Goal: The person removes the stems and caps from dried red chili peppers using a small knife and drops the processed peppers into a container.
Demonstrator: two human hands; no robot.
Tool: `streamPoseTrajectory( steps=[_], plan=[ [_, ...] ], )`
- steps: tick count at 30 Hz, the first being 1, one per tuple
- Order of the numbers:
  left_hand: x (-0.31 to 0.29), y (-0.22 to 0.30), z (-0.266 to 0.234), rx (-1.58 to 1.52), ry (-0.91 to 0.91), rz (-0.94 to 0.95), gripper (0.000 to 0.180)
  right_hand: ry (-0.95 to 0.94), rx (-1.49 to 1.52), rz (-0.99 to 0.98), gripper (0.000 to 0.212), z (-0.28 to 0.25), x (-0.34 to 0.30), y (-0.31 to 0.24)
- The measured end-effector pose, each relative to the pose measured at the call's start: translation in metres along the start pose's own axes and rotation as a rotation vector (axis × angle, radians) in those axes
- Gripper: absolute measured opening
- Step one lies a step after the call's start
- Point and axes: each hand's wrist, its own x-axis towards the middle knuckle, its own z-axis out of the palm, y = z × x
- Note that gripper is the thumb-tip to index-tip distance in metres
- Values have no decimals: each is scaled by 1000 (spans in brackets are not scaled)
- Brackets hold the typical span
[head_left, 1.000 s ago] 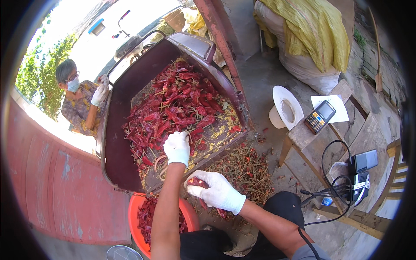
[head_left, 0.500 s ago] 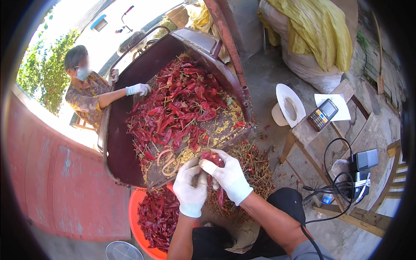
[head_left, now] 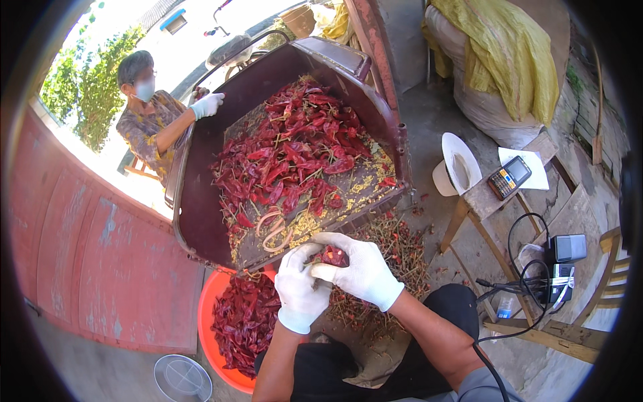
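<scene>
Both my hands wear white gloves and meet in front of the cart's near edge. My left hand (head_left: pixel 299 288) is closed, its fingers and thumb pinched against the stem side of a dried red chili pepper (head_left: pixel 334 256). Around the same pepper curls my right hand (head_left: pixel 365 271), thumb and fingers closed on it, so only part of the pepper shows. Beyond them a dark red metal cart (head_left: pixel 201 201) holds a heap of dried red chili peppers (head_left: pixel 288 151). Below my left hand, an orange tub (head_left: pixel 209 315) contains more red peppers (head_left: pixel 244 328).
Stems and scraps (head_left: pixel 395 258) cover the ground right of the cart. A co-worker (head_left: pixel 153 120) in white gloves sits at the cart's far left. To the right stand a wooden bench (head_left: pixel 477 201) with a handheld device (head_left: pixel 509 177), a white hat (head_left: pixel 457 164) and black cables (head_left: pixel 516 288).
The co-worker's gloved hand has drawn back from the pepper heap to the cart's left rim. My hands have turned the pepper, whose tip no longer hangs below them. The view has shifted slightly.
</scene>
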Motion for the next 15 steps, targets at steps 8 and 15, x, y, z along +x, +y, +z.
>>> streamPoseTrajectory(
  steps=[8,15],
  plan=[
    [0,-7,-18,-908,4,-464,22,-90,273,269,36,-10,6,-5],
    [6,-11,-28,-1002,-107,-373,21,-374,508,366,39,-15,6,-11]
  ],
)
